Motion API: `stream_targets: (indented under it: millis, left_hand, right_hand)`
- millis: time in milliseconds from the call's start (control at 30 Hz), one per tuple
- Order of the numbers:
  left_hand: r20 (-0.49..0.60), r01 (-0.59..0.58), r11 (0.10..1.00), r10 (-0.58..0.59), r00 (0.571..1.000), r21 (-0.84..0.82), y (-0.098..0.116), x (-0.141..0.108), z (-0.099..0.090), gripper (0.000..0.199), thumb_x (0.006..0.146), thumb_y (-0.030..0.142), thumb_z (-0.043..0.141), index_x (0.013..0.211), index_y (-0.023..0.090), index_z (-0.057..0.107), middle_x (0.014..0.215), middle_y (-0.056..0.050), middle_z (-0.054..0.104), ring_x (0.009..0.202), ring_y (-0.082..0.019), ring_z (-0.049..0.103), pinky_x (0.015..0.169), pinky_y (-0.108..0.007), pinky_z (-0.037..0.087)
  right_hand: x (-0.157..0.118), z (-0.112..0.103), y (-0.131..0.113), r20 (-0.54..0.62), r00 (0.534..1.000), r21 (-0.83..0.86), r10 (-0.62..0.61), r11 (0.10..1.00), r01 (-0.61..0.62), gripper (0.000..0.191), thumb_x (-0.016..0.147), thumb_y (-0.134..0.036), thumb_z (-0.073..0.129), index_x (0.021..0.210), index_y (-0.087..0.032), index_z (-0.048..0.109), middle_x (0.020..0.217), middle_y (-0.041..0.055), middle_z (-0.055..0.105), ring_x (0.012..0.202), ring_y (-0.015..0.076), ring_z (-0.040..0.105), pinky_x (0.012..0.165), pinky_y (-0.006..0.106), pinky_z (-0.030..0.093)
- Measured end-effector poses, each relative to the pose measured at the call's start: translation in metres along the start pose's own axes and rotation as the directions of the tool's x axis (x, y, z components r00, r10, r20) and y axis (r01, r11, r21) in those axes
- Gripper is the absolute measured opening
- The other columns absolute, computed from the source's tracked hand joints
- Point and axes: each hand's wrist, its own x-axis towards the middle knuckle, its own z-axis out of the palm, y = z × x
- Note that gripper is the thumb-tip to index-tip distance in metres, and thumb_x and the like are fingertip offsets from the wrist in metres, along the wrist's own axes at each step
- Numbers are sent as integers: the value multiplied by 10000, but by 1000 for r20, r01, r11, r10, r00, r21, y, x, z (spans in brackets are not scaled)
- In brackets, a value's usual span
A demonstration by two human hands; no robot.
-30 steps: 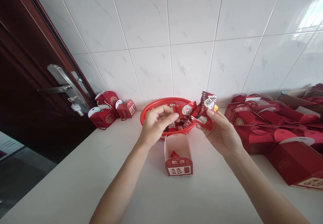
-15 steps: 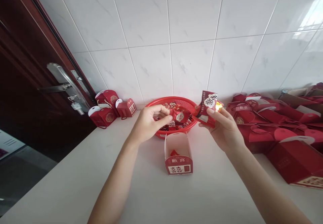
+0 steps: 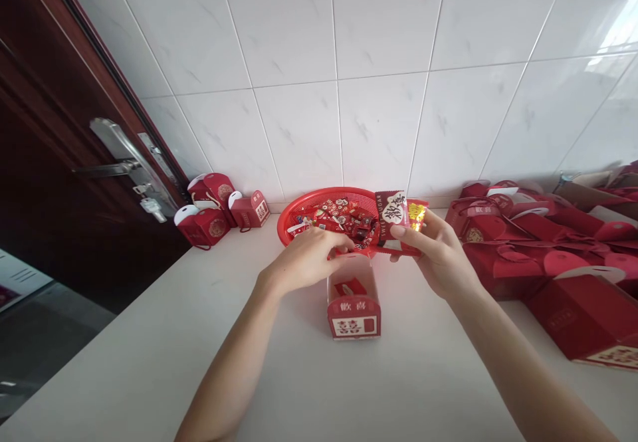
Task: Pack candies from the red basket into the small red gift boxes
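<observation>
A small open red box (image 3: 353, 319) with white characters stands on the white table, red packets (image 3: 350, 287) lying inside it. Just above its back left edge is my left hand (image 3: 312, 259), fingers bent together; what they hold, if anything, is hidden. My right hand (image 3: 438, 252) grips several wrapped sweets (image 3: 393, 215), among them a dark red packet with a white patch and a gold-and-red one, to the right above the box. Behind both hands sits a red plastic basket (image 3: 285, 219) full of wrapped sweets.
Closed red gift boxes (image 3: 204, 226) stand at the back left near a dark door (image 3: 60, 163) with a metal handle. Many red boxes (image 3: 583, 316) crowd the right side. A tiled wall (image 3: 299, 129) rises behind the basket.
My left hand has moved down and right to the box, and the red packet it held is out of sight. More red shows inside the box. My right hand's sweets have shifted slightly left.
</observation>
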Motion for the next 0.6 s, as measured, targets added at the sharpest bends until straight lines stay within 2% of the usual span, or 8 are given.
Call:
stream_targets:
  millis: [133,233,367,500,600]
  left_hand:
    - [-266,-64,984,17,964,-167,4,2,2,256,925,307,656,1135,225,777,1153,-66,790,1059,-266,729,905,-356,569]
    - [-386,-122,947,-2,923,-296,7,1,2,330,946,396,653,1204,215,749,1180,-74,777,1105,-252,709,959,-354,568]
    - [-392,-128,879,-71,917,-459,9,2,6,374,885,443,739,1170,203,758,1186,-85,768,1096,-244,704,951,-340,577]
    - [-350,-90,856,-111,930,-510,12,3,8,375,825,409,804,1128,194,754,1216,-97,745,1077,-247,696,934,-349,579]
    - [-270,-24,846,-143,952,-532,14,3,8,425,800,403,827,1156,200,715,1086,-82,757,984,-232,712,875,-345,589]
  right_hand:
    - [-1,0,3,80,996,-67,34,997,-28,327,724,-323,888,975,-209,713,916,29,746,767,183,685,566,264,550]
    - [-3,2,5,132,990,-128,56,991,-39,333,737,-322,885,990,-203,705,893,22,737,738,168,674,575,262,539]
    - [-4,3,7,176,982,-168,72,985,-42,345,727,-311,894,987,-198,698,876,11,723,722,159,665,580,260,539]
    - [-5,3,9,173,983,-169,58,985,-28,347,705,-302,910,961,-196,701,879,13,732,732,162,666,592,265,543]
    - [-4,5,10,136,989,-177,50,984,-25,372,681,-313,925,946,-192,694,859,17,736,722,167,670,583,271,547]
